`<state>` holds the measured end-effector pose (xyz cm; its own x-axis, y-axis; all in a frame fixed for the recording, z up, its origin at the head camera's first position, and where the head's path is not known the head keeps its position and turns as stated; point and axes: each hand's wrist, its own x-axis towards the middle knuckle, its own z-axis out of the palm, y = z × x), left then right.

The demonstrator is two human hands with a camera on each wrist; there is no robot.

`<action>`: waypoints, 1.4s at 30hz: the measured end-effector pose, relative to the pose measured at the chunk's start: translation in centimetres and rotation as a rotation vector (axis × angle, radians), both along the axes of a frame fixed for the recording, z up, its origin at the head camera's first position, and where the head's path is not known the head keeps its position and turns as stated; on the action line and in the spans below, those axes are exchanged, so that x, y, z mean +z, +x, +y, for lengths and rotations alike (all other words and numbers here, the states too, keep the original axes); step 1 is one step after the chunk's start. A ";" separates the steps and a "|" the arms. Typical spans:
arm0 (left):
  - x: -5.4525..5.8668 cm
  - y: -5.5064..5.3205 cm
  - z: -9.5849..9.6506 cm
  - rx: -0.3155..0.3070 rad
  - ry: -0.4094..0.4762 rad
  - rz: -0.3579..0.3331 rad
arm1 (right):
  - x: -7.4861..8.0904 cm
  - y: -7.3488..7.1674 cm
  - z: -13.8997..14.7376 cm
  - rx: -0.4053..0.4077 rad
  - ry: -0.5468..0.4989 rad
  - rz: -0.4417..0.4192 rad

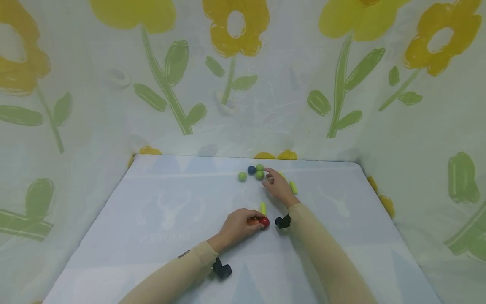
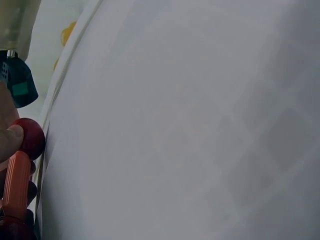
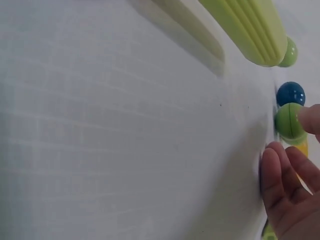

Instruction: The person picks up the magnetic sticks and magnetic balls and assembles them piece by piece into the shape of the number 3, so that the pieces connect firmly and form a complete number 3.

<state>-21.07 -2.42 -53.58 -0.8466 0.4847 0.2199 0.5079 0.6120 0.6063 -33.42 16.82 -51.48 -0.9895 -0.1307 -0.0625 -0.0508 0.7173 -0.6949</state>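
Note:
My left hand [image 1: 240,225] grips an orange ribbed rod [image 2: 17,182] that has a red ball [image 2: 31,139] at one end. In the left wrist view, a second, darker red ball [image 2: 15,230] is at its other end, cut off by the frame. Farther back, my right hand [image 1: 280,188] has its fingers apart, beside a green ball [image 1: 260,175]. In the right wrist view, a fingertip overlaps the edge of that green ball [image 3: 289,121]; whether it touches cannot be told. A dark blue ball [image 1: 252,169] and another green ball [image 1: 260,167] sit against it.
A separate green ball [image 1: 242,177] lies to the left of the cluster. A yellow-green ribbed rod [image 1: 263,208] is just beyond the left hand. Another such rod [image 1: 293,187] lies right of the right hand, with one more [image 1: 282,175] partly hidden behind it.

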 end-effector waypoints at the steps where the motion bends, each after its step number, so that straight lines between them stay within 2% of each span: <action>1: 0.0 0.0 0.0 0.000 0.001 -0.004 | 0.0 -0.1 0.0 0.006 0.015 0.002; 11: -0.1 0.2 0.1 0.010 0.009 0.005 | -0.1 -0.7 -0.5 0.068 0.081 -0.011; 18: -0.2 0.2 0.1 0.004 0.010 0.008 | 0.0 -0.6 -0.8 0.048 0.074 0.002; 27: -0.5 0.1 0.3 -0.006 0.013 0.018 | 0.4 -1.0 -1.3 0.043 0.185 0.040; 37: -0.4 0.1 0.3 0.001 0.016 0.028 | 0.3 -0.8 -0.8 0.053 0.123 0.121; 42: -0.4 0.1 0.0 0.005 0.015 0.025 | 0.0 -0.7 -0.4 0.045 0.111 0.089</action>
<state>-21.01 -2.41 -54.01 -0.8430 0.4772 0.2483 0.5201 0.6051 0.6028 -34.13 16.39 -51.45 -0.9849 -0.1727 0.0088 -0.1430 0.7853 -0.6024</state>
